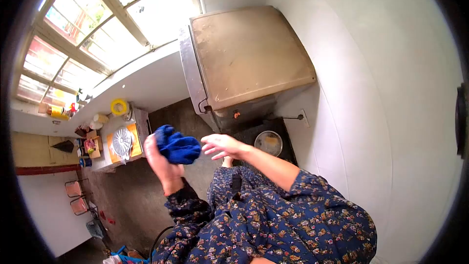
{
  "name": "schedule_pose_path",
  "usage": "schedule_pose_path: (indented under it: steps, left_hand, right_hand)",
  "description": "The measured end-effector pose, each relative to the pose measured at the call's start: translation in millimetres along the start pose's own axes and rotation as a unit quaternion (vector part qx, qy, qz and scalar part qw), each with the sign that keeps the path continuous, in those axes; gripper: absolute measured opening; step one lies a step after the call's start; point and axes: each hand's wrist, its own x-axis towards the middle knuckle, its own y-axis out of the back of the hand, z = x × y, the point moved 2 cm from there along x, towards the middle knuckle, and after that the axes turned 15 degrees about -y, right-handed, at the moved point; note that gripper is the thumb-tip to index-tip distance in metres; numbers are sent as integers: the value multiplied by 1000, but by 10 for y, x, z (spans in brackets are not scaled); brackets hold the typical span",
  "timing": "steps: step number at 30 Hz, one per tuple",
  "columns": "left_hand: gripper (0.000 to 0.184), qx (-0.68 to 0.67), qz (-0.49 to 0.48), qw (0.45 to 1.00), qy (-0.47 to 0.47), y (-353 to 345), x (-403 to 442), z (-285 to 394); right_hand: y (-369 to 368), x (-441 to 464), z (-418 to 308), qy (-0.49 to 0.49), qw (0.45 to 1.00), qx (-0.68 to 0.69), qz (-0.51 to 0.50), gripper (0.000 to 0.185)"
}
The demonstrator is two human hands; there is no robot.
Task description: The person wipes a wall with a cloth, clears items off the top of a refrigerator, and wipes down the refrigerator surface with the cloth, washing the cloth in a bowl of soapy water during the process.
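A crumpled blue cloth (178, 145) is in my left hand (160, 163), its fingers and palm against the cloth's left side. Just right of the cloth is my right hand (223, 146), its fingers spread and nothing in them; a small gap parts it from the cloth. Beyond both hands stands a large boxy appliance with a brown, stained top (251, 54). Below my right forearm, a round metal bowl (268, 143) with something yellowish inside rests on a dark surface.
At the left, a table (105, 162) holds a silver round lid (122, 142) and a yellow tape roll (118, 107). Barred windows (107, 34) are at the upper left. Pink-seated chairs (74, 189) stand lower left. A plug sits in a wall socket (304, 118) beside the appliance.
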Motion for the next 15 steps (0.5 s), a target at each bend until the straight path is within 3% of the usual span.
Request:
schedule_pose_path:
  steps: [4,5,7,8,10,14,15]
  left_hand:
    - [26,184,-141,972,-29,-440,-222,-368]
    - [25,241,-199,950,-31,-606,-305,-359]
    - [24,129,-264,953,76,-762,-419,-544]
    - [25,133,-297,942,84,-841,-449,-589]
    - [30,153,-362,914,101,-851,-399,-697]
    - [36,263,-409,873,-14,-814,-231,-825]
    - [37,277,-393,876,14,-840,-165,-747]
  right_hand:
    - [26,-654,-354,93,989,98,-64,78]
    - [17,-678,-341,128,982,120,-70,76]
    - [98,-662,-205,174,980,94,24,65]
    - [114,-677,-159,197,974,97,61,49]
    - [128,-729,-25,193,953,218,81,40]
    - [423,-923,411,175,899,342,211,36]
    - [576,-972,561,156,890,360,231,36]
